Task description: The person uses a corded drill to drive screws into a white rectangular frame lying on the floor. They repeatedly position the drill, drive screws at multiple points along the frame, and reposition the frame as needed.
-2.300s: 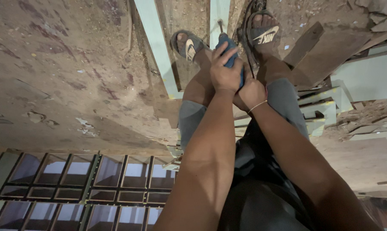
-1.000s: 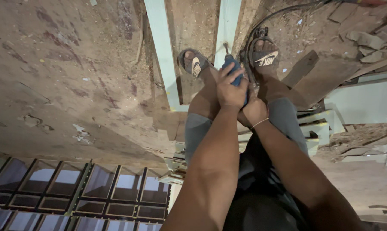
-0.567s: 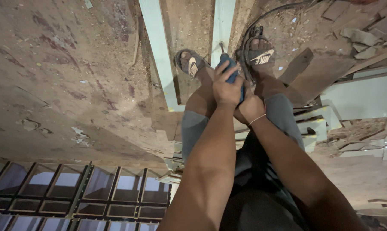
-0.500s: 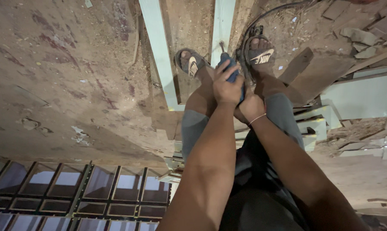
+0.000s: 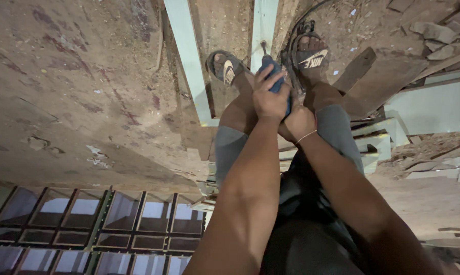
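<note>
Seen from above, the left hand (image 5: 269, 99) wraps over the top of a blue power drill (image 5: 275, 76), its bit pressed onto a pale green wooden strip (image 5: 263, 25). The right hand (image 5: 298, 122) grips lower, just behind. Sandalled feet (image 5: 309, 53) flank the strip; a dark slatted grid frame (image 5: 97, 224) lies bottom left

1. Both arms are bare; no sleeves are seen.
2. A thin pale band (image 5: 306, 136) is worn on the right wrist, just behind the right hand (image 5: 298, 122).
3. The left hand (image 5: 270, 99) is unadorned.
4. Grey knee-length shorts (image 5: 337, 127) are worn beneath a dark top (image 5: 301, 239).
5. Dark sandals (image 5: 310, 56) with a pale logo are worn on both feet.
</note>
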